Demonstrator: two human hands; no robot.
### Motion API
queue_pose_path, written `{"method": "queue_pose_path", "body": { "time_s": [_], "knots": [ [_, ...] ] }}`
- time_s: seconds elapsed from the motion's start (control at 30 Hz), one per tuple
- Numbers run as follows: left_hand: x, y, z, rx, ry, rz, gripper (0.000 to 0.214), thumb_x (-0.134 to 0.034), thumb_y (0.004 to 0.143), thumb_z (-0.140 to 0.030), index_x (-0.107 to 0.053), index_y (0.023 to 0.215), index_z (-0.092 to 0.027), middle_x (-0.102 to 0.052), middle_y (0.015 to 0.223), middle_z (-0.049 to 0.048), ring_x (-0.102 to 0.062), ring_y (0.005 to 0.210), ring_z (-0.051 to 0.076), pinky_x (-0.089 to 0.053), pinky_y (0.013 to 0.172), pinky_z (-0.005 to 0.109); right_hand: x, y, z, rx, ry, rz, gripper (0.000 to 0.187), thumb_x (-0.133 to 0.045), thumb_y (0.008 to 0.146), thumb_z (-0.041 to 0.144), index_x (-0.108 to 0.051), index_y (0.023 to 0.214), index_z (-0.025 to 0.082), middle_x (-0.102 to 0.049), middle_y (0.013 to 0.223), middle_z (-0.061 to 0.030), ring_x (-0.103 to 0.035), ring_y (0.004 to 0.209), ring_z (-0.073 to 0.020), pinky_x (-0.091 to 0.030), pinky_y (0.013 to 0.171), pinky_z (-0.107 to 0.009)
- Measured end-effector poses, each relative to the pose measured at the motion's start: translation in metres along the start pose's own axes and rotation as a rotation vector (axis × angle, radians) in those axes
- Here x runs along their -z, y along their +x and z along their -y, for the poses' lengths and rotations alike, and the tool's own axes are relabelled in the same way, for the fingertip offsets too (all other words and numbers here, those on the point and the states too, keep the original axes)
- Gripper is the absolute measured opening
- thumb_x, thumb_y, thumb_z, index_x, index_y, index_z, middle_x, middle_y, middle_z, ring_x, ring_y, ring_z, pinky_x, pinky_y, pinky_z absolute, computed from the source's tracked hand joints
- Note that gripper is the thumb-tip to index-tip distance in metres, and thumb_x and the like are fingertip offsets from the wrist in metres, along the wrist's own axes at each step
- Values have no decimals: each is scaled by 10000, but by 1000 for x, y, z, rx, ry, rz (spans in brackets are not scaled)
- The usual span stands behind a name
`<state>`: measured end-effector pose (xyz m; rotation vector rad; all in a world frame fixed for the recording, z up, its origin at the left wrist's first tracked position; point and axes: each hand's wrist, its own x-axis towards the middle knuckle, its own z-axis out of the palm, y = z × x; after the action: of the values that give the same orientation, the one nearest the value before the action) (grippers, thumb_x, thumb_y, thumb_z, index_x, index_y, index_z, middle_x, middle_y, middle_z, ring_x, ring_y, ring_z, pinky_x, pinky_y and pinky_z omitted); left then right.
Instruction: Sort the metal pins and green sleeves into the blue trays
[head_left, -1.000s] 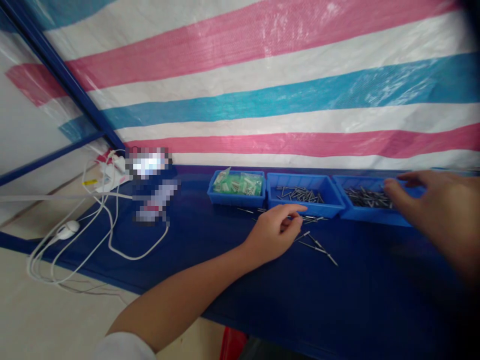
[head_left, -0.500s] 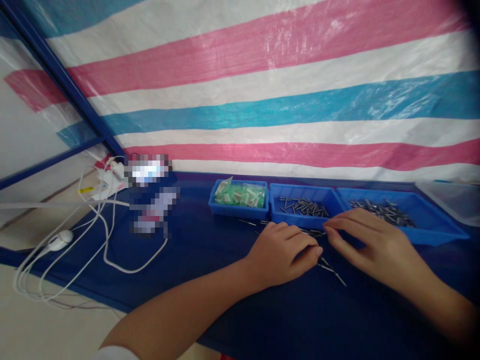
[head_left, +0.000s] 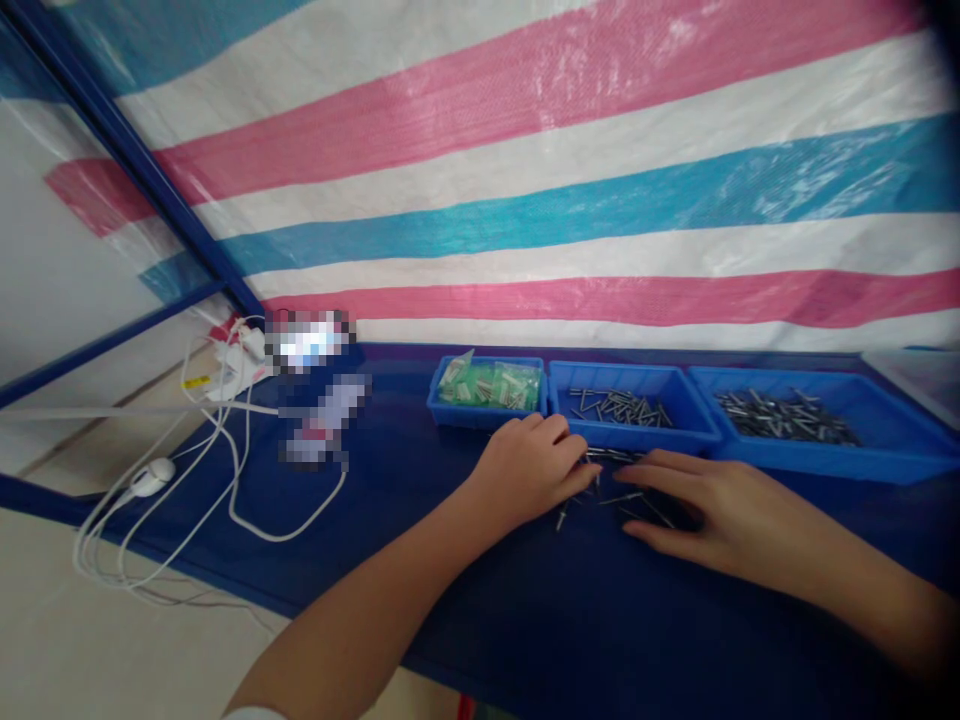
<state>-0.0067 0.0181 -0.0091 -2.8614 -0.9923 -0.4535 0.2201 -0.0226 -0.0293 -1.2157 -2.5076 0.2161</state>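
Note:
My left hand (head_left: 525,465) is low over the table in front of the bins. Its fingers are curled, with thumb and index together on a slim metal pin (head_left: 597,481); how many it holds is hidden. To the right, my right hand (head_left: 705,505) has its thumb and fingers apart around several loose metal pins (head_left: 626,498) lying on the table. Another pin (head_left: 561,516) lies just below my left fingertips. More dark pins (head_left: 611,455) lie in a row against the front of the middle bin, partly covered by my hands.
Three blue bins stand along the back: the left one (head_left: 487,414) holds green-and-clear packets, the middle bin (head_left: 660,434) and right bin (head_left: 825,460) loose metal pins. White cables (head_left: 236,500), a power strip (head_left: 240,372) and blurred-out devices are at left. A striped sheet (head_left: 525,220) hangs behind.
My left hand has drawn back leftward, away from the long pins it was over. My right thumb and fingers have spread and come down lower over the pins. The view has shifted slightly.

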Motion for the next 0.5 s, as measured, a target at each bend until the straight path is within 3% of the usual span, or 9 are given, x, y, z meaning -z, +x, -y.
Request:
{"method": "queue_pose_path", "body": {
  "time_s": [0.2,0.33,0.5],
  "knots": [
    [9,-9,0,42,-23,176,526,-552,794,-627,-631,1034,-165,-598,958,76,-596,825,230,-499,673,321,-3,1,-1,-14,55,75,230,-464,922,310,-664,1016,245,-653,963,-56,-666,766,-177,-538,719,-321],
    [10,-12,-2,48,-66,214,442,-587,828,-522,-604,1111,-184,-587,1014,71,-610,869,223,-516,669,294,-4,1,-1,-21,73,74,213,-458,925,294,-657,980,240,-646,924,-53,-657,768,-181,-531,711,-324],
    [6,-12,-7,50,-91,184,284,-574,879,-378,-610,1075,-176,-580,999,69,-611,869,212,-525,710,299,-6,1,3,-56,72,93,175,-448,921,272,-618,923,230,-620,887,-41,-633,747,-173,-509,695,-318]
  ]
}}
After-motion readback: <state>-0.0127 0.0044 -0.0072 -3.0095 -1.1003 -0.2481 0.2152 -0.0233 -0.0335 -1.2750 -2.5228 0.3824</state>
